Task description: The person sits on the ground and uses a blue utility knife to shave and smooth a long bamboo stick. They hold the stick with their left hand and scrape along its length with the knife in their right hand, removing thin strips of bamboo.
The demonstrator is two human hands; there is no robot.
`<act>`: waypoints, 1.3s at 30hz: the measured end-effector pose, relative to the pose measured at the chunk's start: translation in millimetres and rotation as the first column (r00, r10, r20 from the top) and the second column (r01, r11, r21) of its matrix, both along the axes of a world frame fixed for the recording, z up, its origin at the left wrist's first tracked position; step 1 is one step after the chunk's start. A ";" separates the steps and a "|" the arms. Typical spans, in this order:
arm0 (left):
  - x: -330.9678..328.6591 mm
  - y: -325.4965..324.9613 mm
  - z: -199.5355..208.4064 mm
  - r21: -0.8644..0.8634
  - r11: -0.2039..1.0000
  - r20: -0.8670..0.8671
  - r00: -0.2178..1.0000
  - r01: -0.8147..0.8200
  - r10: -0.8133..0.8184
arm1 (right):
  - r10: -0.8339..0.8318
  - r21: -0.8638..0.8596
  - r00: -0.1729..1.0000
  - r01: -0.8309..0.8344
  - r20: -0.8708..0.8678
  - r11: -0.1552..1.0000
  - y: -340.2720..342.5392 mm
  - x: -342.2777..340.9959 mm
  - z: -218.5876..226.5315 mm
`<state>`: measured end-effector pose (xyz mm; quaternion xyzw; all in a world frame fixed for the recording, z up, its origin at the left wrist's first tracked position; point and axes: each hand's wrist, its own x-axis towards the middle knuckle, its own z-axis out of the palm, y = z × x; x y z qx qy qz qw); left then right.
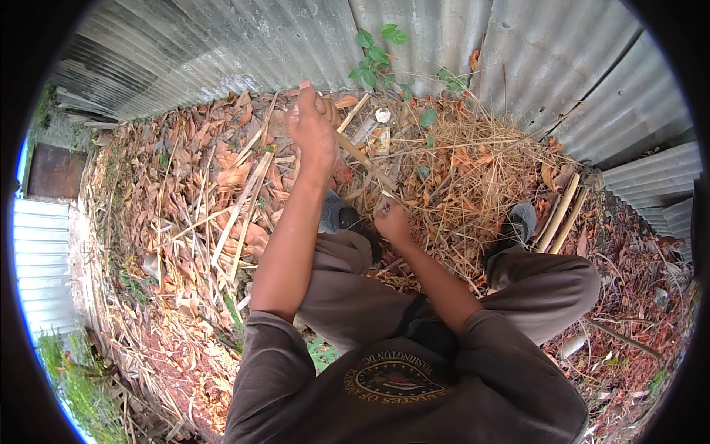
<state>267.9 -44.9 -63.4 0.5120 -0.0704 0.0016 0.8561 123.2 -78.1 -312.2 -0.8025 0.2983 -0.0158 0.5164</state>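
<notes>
My left hand (312, 129), arm stretched forward, is closed round one end of a tan bamboo strip (366, 160), thumb pointing up. From that fist the strip slants down and right toward my right hand (393, 220). The right hand is closed just below the strip's near end, close in front of my body. A small pale tip (387, 194) shows at its fingers; what they grip is mostly hidden. Dry straw (458, 177) lies beyond the right hand, between my feet, and brown leaves (229, 174) lie around the left.
Corrugated metal sheets (429, 48) wall off the far side, with a green plant (376, 59) against them. Two thick bamboo pieces (560, 213) lie by my right shoe (520, 222). Several split strips (242, 207) lie on the left. A stick (625, 339) rests at the right.
</notes>
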 end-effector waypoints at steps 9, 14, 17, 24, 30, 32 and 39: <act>13.1 12.6 -4.1 -0.053 0.998 -0.058 0.997 0.044 -0.047 | 0.000 0.226 0.964 0.062 -0.265 0.972 -58.8 -88.2 -80.4; -0.7 35.3 29.4 -0.204 0.977 -0.030 0.997 0.064 -0.071 | -0.077 0.569 0.992 0.118 -0.097 0.814 -50.4 -69.4 35.4; -10.3 45.0 49.9 -0.231 0.972 0.047 0.999 0.036 -0.026 | -0.120 0.604 0.993 0.094 0.004 0.792 -42.8 -68.5 77.8; -5.6 20.7 23.3 -0.280 0.936 -0.283 0.950 -0.214 0.132 | -0.035 0.577 0.994 -0.032 0.105 0.816 -11.1 -61.2 100.6; -11.1 10.0 11.3 -0.358 0.876 -0.303 0.927 -0.325 0.220 | -0.060 0.706 0.994 -0.025 0.096 0.708 19.3 -54.0 160.6; -14.1 8.3 6.6 -0.384 0.872 -0.277 0.939 -0.304 0.205 | -0.029 0.611 0.983 -0.089 0.181 0.787 21.5 -47.9 169.8; -17.0 1.9 -6.6 -0.383 0.885 -0.203 0.959 -0.264 0.198 | -0.080 0.234 0.989 0.049 0.122 0.971 -3.2 -28.6 51.4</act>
